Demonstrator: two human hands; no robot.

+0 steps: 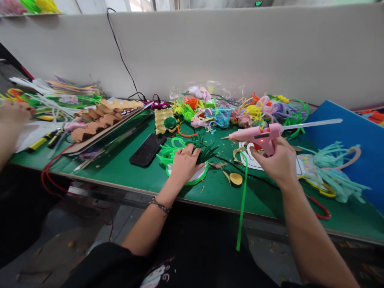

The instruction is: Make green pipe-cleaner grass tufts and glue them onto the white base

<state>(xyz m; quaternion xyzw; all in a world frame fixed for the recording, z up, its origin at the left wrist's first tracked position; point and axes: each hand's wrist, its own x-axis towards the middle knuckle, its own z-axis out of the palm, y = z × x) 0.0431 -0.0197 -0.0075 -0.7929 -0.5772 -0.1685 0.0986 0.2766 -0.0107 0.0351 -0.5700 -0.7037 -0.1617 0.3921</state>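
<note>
My left hand (186, 160) rests with curled fingers on a green pipe-cleaner craft piece (169, 154), which has a round white base edged in bright green and dark green tufts. What lies under the palm is hidden. In my right hand (280, 158) is a pink hot glue gun (258, 136), its nozzle pointing left and a clear glue stick (315, 124) sticking out of its back. Its small red light is on. Below the gun, a bright green pipe cleaner (244, 196) hangs past the table's front edge. A printed white paper (253, 158) lies partly behind the right hand.
A black phone (147, 151) lies left of the craft piece. Bundled colourful pipe cleaners (222, 114) line the back; a blue board (336, 120) stands at right. Egg-carton cardboard (99, 120) sits left, near another person's hand (15, 116). A yellow disc (236, 179) lies between my hands.
</note>
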